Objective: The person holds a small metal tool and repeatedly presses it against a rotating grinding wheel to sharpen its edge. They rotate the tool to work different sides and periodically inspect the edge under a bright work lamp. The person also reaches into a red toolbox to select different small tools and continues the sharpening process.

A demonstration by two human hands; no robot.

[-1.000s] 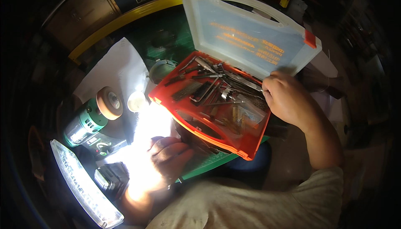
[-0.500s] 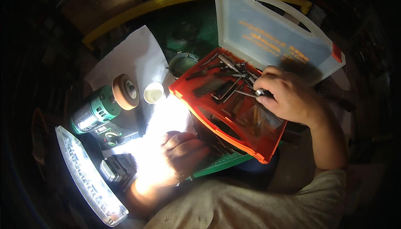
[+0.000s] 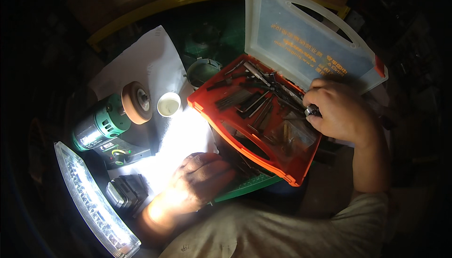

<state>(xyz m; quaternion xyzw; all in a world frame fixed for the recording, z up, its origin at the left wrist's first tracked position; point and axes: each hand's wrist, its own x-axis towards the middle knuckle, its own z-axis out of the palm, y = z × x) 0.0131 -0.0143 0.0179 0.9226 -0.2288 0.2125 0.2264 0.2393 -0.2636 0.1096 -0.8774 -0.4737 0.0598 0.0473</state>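
An orange plastic tool case (image 3: 282, 175) lies with its clear lid (image 3: 301, 37) swung up. Inside is a jumble of hex keys (image 3: 254, 102), thin rods, a silver-handled tool (image 3: 257, 73) and a clear plastic bag (image 3: 297, 135). At the case's right side, my right hand (image 3: 343, 112) is closed on a dark tool with a shiny round metal end (image 3: 312, 111); its remaining length is hidden in my palm. My left hand (image 3: 202, 178) rests with curled fingers at the near edge of the brightly lit paper. Whatever may be inside it is hidden.
At the left stand a green bench grinder (image 3: 101, 124) with a tan wheel (image 3: 136, 103), a bright lamp (image 3: 94, 201) and a dark battery-like block (image 3: 127, 191). A small white cup (image 3: 169, 104) sits on white paper (image 3: 141, 60), beside a round, clear-rimmed dish (image 3: 203, 71). A green mat (image 3: 249, 186) lies underneath.
My right hand has moved right with the shiny-ended tool, toward the case's edge and away from the pile of tools. My left hand stays in nearly the same place.
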